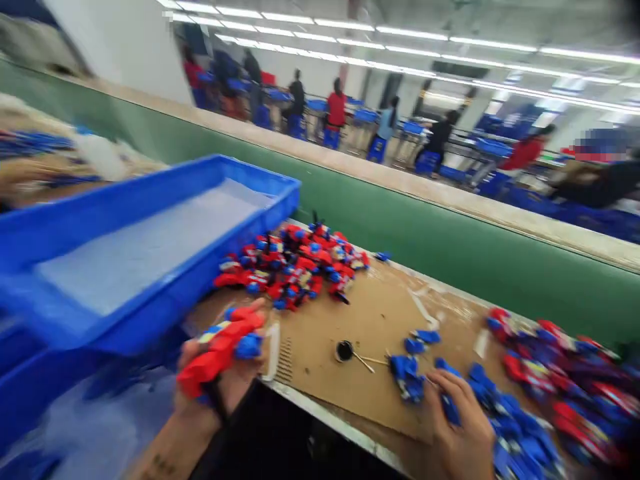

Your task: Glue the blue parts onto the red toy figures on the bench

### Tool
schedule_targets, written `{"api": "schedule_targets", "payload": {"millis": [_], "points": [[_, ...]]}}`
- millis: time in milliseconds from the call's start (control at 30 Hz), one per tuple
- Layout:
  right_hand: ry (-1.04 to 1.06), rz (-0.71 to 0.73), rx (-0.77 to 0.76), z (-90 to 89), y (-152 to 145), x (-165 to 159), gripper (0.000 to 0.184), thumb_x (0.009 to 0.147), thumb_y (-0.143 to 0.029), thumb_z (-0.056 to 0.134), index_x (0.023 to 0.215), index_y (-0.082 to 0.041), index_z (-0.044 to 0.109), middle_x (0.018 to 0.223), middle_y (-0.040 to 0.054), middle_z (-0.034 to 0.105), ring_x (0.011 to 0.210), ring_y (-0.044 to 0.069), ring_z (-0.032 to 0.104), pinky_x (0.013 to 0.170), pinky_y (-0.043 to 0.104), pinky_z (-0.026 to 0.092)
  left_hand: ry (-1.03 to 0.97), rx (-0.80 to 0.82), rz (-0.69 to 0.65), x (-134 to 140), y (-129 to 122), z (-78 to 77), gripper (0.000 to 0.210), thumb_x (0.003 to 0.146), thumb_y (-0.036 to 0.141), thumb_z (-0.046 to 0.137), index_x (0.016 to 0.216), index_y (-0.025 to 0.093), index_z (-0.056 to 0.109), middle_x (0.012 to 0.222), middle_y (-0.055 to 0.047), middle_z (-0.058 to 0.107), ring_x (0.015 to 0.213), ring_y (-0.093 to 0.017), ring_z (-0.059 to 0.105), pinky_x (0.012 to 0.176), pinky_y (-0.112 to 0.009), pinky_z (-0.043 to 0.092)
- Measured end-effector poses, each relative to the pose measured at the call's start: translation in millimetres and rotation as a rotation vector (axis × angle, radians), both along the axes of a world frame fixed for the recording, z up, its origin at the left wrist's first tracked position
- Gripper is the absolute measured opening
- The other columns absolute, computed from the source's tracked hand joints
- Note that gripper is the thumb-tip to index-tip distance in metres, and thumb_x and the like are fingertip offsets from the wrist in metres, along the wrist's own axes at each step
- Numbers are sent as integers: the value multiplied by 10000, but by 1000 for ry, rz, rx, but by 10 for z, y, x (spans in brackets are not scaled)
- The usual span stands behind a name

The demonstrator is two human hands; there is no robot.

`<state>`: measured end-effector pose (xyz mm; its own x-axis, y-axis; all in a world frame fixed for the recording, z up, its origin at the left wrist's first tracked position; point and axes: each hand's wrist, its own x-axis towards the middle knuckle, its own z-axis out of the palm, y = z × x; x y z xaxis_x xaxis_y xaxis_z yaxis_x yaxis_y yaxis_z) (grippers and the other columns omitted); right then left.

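Note:
My left hand (220,387) is closed around a red toy figure (220,353) with blue and pale yellow parts. A dark piece sticks out of the figure's lower end. Over the right side of the cardboard (325,387), my right hand (463,427) is in a pinch, its fingertips at the edge of a blue toy part (407,379). Blur hides the exact contact. Another small blue part (423,340) lies just beyond. Left of these stands a small pot of dark liquid (345,351), with a thin stick (363,362) leaning from it.
Red-and-blue figures (300,263) are heaped at the back of the cardboard. Blue parts (520,433) and more red pieces (540,367) lie at right. A blue tray (255,223) stands at left. Behind runs a green partition (380,213); people sit far beyond it.

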<state>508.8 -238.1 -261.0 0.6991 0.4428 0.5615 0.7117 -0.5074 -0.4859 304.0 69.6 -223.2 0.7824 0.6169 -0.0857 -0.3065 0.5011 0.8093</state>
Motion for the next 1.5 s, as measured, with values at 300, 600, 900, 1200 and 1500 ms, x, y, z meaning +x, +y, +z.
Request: {"api": "schedule_targets", "payload": {"millis": [300, 600, 900, 1200, 1500], "points": [[-67, 55, -627, 209, 263, 23, 257, 916, -317, 681, 1127, -176, 639, 1081, 107, 650, 992, 298, 587, 828, 457, 522, 51, -567, 109, 27, -61, -224, 627, 656, 767, 700, 970, 225, 709, 862, -51, 681, 701, -201, 626, 643, -375, 631], [-142, 222, -737, 179, 387, 238, 364, 865, -114, 540, 1211, -174, 633, 1005, 98, 676, 896, 284, 623, 805, 434, 529, 106, -604, 22, -76, -13, -123, 223, 560, 232, 690, 782, 216, 704, 784, -38, 688, 724, -229, 652, 649, -368, 622], [737, 184, 595, 209, 593, -136, 254, 915, -264, 604, 1164, -310, 630, 1003, 54, 712, 835, 214, 708, 626, 314, 565, 93, -399, -159, 2, -116, -380, 519, 675, 410, 900, 1081, 214, 644, 1038, -90, 719, 824, -212, 709, 720, -306, 610], [474, 419, 114, 317, 983, -202, 318, 887, -221, 722, 1187, -284, 638, 1070, 60, 718, 998, 231, 697, 851, 368, 591, 146, -285, -213, 127, -175, -429, 586, 689, 405, 895, 1134, 215, 563, 828, -27, 649, 653, -128, 609, 621, -238, 485], [354, 526, -110, 362, 1077, -41, 243, 916, -220, 685, 1148, -283, 653, 1050, 33, 722, 948, 198, 692, 820, 320, 575, 126, -276, -217, 129, -169, -496, 563, 725, 425, 870, 1148, 237, 550, 825, 12, 616, 662, -101, 568, 665, -244, 481]]}}
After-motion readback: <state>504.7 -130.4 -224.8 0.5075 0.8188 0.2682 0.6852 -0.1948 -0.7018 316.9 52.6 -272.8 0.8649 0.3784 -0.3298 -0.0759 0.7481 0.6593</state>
